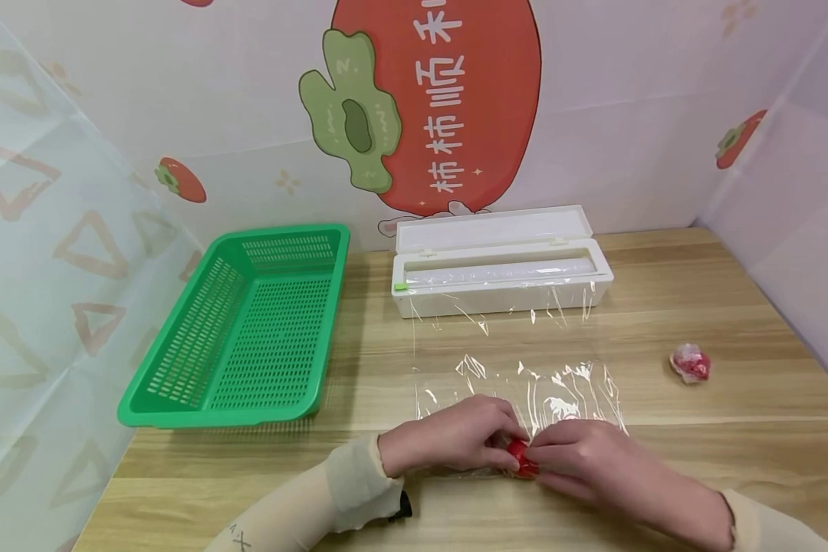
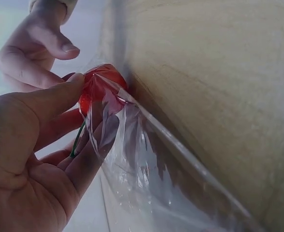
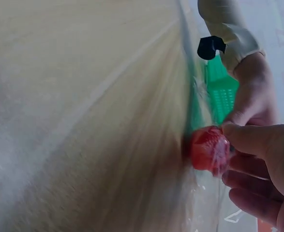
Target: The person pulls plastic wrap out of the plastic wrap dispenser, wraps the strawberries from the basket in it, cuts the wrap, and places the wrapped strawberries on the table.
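A small, round, shiny red thing (image 1: pixel 522 458) lies in clear cling film (image 1: pixel 483 383) near the front of the table; its kind is hard to tell through the film. My left hand (image 1: pixel 458 437) holds it from the left, and in the left wrist view the thumb and fingers (image 2: pixel 50 104) pinch film around it. From the right, my right hand (image 1: pixel 603 468) grips the same red thing, with thumb and fingertips against its side in the right wrist view. The sheet of film runs back to an open white cling film dispenser (image 1: pixel 504 299) with a roll inside.
A green perforated plastic basket (image 1: pixel 323 337) stands at the left of the wooden table. At the right lies a small pinkish-red thing wrapped in crumpled film (image 1: pixel 690 363). A printed cloth with persimmon drawings (image 1: pixel 248 176) hangs behind the table and at its sides.
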Action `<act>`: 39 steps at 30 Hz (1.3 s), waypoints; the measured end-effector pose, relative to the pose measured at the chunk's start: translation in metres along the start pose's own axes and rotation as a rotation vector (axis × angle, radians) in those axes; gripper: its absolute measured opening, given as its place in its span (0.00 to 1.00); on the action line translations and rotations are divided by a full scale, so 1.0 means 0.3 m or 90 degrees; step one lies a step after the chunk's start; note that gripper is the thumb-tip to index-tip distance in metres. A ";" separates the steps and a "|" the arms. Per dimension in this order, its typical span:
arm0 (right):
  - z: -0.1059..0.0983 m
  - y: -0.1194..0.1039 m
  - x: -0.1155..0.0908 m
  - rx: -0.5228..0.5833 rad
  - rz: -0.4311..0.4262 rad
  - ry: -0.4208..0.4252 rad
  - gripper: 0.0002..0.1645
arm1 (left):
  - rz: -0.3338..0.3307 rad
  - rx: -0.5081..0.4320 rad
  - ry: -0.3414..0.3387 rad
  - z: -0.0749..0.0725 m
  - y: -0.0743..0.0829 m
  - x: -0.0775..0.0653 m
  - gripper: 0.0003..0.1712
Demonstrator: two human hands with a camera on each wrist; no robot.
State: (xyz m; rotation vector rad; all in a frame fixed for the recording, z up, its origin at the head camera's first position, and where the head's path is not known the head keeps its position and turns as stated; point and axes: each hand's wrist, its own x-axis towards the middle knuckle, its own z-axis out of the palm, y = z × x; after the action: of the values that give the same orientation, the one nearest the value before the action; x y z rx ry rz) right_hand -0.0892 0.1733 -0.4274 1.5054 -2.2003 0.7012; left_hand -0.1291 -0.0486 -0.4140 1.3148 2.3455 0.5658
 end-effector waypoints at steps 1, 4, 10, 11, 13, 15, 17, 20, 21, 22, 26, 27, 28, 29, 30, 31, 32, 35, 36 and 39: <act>0.004 -0.004 0.000 -0.004 0.012 -0.002 0.10 | -0.005 -0.010 0.001 0.000 -0.001 0.000 0.19; 0.015 -0.015 -0.001 -0.020 0.043 -0.010 0.13 | -0.021 -0.049 0.003 0.002 -0.004 0.001 0.23; 0.035 -0.026 0.000 -0.044 0.062 0.006 0.20 | -0.041 -0.105 0.006 0.007 -0.014 0.001 0.24; 0.039 -0.026 -0.001 -0.046 0.060 0.012 0.20 | -0.040 -0.103 0.008 0.007 -0.016 0.001 0.23; 0.047 -0.025 -0.002 -0.051 0.054 0.024 0.22 | -0.035 -0.095 0.012 0.006 -0.020 0.001 0.21; 0.055 -0.026 -0.003 -0.057 0.061 0.024 0.23 | -0.030 -0.084 0.013 0.003 -0.024 0.001 0.19; 0.061 -0.026 -0.002 -0.068 0.074 0.019 0.23 | -0.025 -0.074 0.014 0.001 -0.028 0.001 0.19; 0.069 -0.027 0.000 -0.081 0.090 0.014 0.22 | -0.020 -0.063 0.014 -0.001 -0.036 0.002 0.18; 0.070 -0.027 0.002 -0.081 0.097 0.012 0.21 | -0.020 -0.063 0.015 -0.001 -0.039 0.002 0.18; 0.070 -0.026 0.004 -0.078 0.102 0.014 0.20 | -0.019 -0.061 0.015 -0.001 -0.041 0.002 0.18; 0.066 -0.022 0.012 -0.053 0.128 0.012 0.18 | -0.025 -0.057 0.016 -0.006 -0.051 0.002 0.17; 0.064 -0.020 0.015 -0.047 0.136 0.007 0.19 | -0.025 -0.055 0.017 -0.007 -0.053 0.001 0.17; 0.062 -0.019 0.017 -0.041 0.141 0.002 0.19 | -0.025 -0.051 0.019 -0.010 -0.055 0.001 0.16; 0.060 -0.018 0.019 -0.038 0.148 -0.004 0.19 | -0.023 -0.046 0.021 -0.012 -0.057 0.000 0.16; 0.058 -0.017 0.021 -0.034 0.156 -0.011 0.20 | -0.021 -0.038 0.024 -0.014 -0.058 -0.002 0.15; 0.056 -0.016 0.024 -0.031 0.163 -0.018 0.20 | -0.019 -0.024 0.029 -0.017 -0.059 -0.003 0.15; 0.054 -0.015 0.026 -0.025 0.172 -0.026 0.20 | -0.018 -0.010 0.035 -0.020 -0.058 -0.005 0.15; 0.047 -0.011 0.035 -0.005 0.211 -0.054 0.19 | -0.027 0.037 0.060 -0.029 -0.051 -0.014 0.14; 0.044 -0.008 0.038 0.007 0.224 -0.065 0.18 | -0.030 0.059 0.071 -0.032 -0.047 -0.018 0.14; 0.034 0.002 0.048 0.033 0.252 -0.093 0.18 | -0.021 0.120 0.114 -0.038 -0.025 -0.031 0.14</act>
State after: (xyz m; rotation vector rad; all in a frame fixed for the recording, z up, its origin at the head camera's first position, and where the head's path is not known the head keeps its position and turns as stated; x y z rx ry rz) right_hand -0.0953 0.1567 -0.4277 1.1844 -2.6480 0.7932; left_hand -0.1358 -0.0620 -0.4072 1.3519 2.6163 0.4793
